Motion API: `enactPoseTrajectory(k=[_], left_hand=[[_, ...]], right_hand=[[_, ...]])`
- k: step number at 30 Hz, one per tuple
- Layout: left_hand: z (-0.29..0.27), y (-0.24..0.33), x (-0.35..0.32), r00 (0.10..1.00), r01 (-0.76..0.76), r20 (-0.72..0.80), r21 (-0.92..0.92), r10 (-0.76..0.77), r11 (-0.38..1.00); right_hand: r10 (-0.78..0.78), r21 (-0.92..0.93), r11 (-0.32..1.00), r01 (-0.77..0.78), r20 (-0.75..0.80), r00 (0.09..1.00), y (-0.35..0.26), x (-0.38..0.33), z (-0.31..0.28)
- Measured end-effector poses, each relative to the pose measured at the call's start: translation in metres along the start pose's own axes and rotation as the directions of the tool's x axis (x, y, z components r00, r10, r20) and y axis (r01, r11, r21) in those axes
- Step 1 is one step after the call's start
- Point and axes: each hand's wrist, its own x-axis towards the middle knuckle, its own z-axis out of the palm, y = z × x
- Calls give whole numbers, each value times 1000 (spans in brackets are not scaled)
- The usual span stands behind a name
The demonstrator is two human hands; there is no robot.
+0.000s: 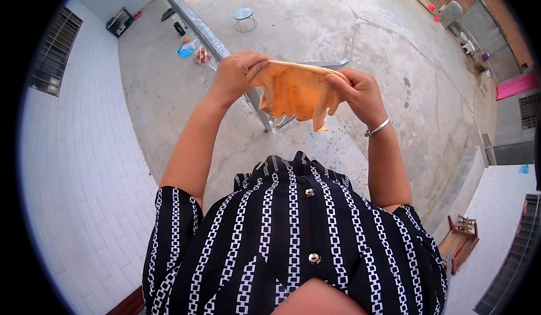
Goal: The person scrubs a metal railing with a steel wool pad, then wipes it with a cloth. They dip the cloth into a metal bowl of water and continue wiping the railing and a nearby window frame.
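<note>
Holding an orange cloth (293, 92) stretched between both my hands, I have it out in front of my chest, with its top edge pulled nearly straight and the rest hanging down in soft folds. My left hand (236, 74) is closed on the cloth's left corner, fingers curled over the top edge and thumb pinching from the near side. My right hand (358, 92) is closed on the right corner the same way, and a thin strip of the cloth trails down below its fingers. A silver bracelet (377, 127) sits on my right wrist. Beyond the cloth a metal rail (200, 25) runs away to the far left, and far below it lies a cracked concrete yard (338, 27) with a small round stool (244, 17) and a blue bowl (185, 49). White tiled walls (84, 163) stand on the left. Both my forearms rise from the near edge, bare to the elbow, elbows bent, converging toward the cloth.
</note>
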Motion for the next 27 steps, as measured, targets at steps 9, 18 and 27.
enactPoseTrajectory(k=[9, 18, 27], left_hand=[[0, -13, 36, 960, 177, -216, -32, -179, 984], [65, -56, 19, 926, 122, 313, 288, -214, 950], [39, -89, 32, 981, 189, 29, 64, -192, 980]], right_hand=[[-123, 97, 990, 105, 195, 973, 62, 82, 14], [200, 419, 808, -415, 467, 861, 134, 153, 134], [-472, -175, 805, 566, 389, 791, 179, 175, 202]])
